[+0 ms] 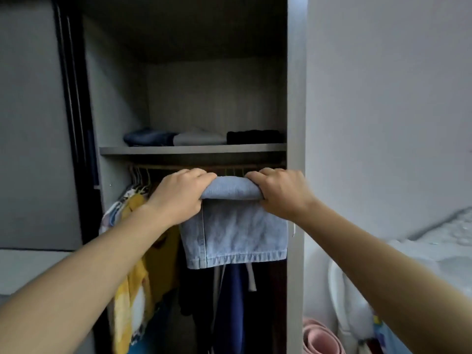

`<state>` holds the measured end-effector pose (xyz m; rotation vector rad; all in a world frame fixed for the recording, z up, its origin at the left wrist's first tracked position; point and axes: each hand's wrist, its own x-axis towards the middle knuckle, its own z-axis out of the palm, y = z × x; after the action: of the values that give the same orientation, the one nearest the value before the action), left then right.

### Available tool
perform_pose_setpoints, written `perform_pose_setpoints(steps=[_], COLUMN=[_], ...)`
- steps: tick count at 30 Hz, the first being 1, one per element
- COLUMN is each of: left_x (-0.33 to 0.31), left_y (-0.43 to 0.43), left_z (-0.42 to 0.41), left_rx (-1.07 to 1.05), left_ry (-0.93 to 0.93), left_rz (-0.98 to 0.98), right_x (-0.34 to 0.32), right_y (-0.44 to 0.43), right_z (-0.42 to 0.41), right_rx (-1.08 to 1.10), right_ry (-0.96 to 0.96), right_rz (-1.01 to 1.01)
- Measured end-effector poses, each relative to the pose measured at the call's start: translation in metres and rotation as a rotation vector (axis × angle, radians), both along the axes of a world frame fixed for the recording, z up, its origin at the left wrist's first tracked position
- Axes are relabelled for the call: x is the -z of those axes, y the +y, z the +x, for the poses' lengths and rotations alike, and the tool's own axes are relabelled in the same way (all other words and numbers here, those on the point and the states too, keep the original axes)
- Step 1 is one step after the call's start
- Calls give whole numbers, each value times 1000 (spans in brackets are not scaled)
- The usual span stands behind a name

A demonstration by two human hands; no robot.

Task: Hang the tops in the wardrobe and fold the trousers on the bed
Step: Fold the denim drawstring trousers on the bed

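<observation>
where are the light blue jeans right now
In the head view the folded light blue jeans are mid-frame, gripped by the left hand and right hand, in front of the open wardrobe just below its shelf.

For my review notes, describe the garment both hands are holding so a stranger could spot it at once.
In the open wardrobe, just below the shelf, the left hand and right hand grip folded jeans in front of the rail. They are pale blue denim with a stitched hem hanging down, unlike the yellow top to the left and dark clothes hung behind.
</observation>
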<state>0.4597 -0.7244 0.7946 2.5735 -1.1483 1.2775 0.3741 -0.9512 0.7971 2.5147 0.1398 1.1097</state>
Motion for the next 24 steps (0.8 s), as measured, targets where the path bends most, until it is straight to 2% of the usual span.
perform_pose_setpoints(steps=[9, 18, 24], left_x=[-105, -218, -259], left_y=[56, 15, -24], left_z=[85, 183, 259], left_rx=[-36, -64, -126], left_ry=[-239, -552, -630], left_rz=[-105, -164, -175], right_x=[-113, -221, -260], right_y=[52, 7, -29], right_z=[91, 191, 275], right_rx=[-53, -97, -80], right_ry=[-234, -587, -638], right_rz=[-111, -223, -196])
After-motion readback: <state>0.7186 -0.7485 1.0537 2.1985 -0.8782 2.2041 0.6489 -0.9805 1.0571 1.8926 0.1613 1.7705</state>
